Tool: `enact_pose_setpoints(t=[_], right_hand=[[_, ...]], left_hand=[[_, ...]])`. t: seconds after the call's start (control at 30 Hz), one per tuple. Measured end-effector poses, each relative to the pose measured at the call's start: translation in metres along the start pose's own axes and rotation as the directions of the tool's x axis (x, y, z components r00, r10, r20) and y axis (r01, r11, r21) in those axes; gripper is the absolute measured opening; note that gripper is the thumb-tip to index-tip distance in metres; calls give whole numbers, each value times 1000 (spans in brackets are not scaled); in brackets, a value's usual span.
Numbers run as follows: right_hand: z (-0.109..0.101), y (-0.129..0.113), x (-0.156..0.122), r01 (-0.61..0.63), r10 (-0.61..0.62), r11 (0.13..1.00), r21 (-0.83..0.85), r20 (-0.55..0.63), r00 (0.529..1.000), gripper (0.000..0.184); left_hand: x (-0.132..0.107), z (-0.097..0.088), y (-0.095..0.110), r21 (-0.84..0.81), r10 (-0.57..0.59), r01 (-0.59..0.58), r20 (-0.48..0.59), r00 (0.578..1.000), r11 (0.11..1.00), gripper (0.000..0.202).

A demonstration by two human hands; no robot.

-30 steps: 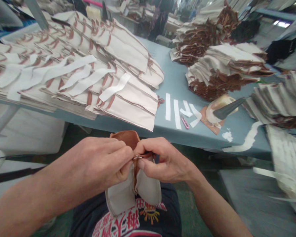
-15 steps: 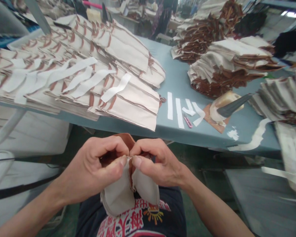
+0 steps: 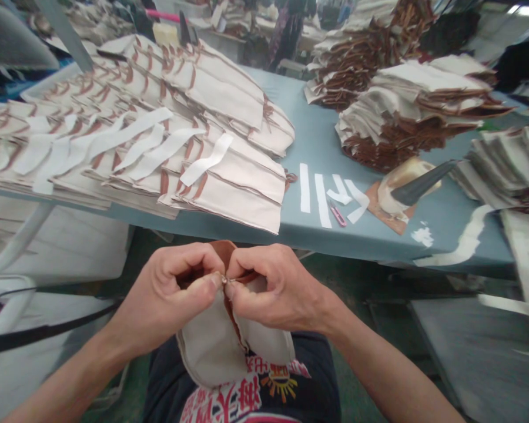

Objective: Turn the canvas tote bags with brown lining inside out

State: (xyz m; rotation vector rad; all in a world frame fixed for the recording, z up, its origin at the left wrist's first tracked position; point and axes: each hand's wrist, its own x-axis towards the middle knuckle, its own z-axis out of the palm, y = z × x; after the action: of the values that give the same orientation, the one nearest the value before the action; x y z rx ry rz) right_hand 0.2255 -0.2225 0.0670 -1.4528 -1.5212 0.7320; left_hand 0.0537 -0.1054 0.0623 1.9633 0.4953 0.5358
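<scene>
Over my lap I hold a cream fabric piece with brown lining and a brown seam down its middle. My left hand pinches its upper edge between thumb and fingers. Close beside it, my right hand pinches the same edge, the two thumb tips almost meeting at the seam. A brown flap rises behind the fingers. The fabric hangs below both hands in two rounded cream panels. Whatever lies under the fingertips is too small to make out.
Overlapping cream pieces with white strips cover the table's left side. Loose white strips, a pink cutter and a glue pot with a dark-handled tool lie on the blue table. Brown-edged stacks stand behind.
My two hands have shifted slightly left, still pinching the edge. The fabric panels spread a little wider below them, and the view has turned slightly.
</scene>
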Motion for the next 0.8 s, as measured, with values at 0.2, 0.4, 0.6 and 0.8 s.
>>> enact_pose_setpoints(t=[0.2, 0.4, 0.6, 0.8], right_hand=[[2, 2, -1, -20, 20, 1000, -10, -26, 999, 13], [0, 0, -1, -9, 9, 1000, -6, 17, 1000, 16], [-2, -3, -3, 13, -13, 1000, -4, 55, 998, 15], [-13, -2, -5, 61, -58, 998, -17, 149, 987, 8]], left_hand=[[-9, -5, -4, 177, 163, -169, 48, 985, 970, 23], [-15, -12, -11, 135, 155, -174, 145, 977, 975, 21], [-15, -16, -9, 58, 23, -33, 164, 986, 998, 17], [-14, -17, 0, 67, -15, 6, 134, 991, 998, 20]])
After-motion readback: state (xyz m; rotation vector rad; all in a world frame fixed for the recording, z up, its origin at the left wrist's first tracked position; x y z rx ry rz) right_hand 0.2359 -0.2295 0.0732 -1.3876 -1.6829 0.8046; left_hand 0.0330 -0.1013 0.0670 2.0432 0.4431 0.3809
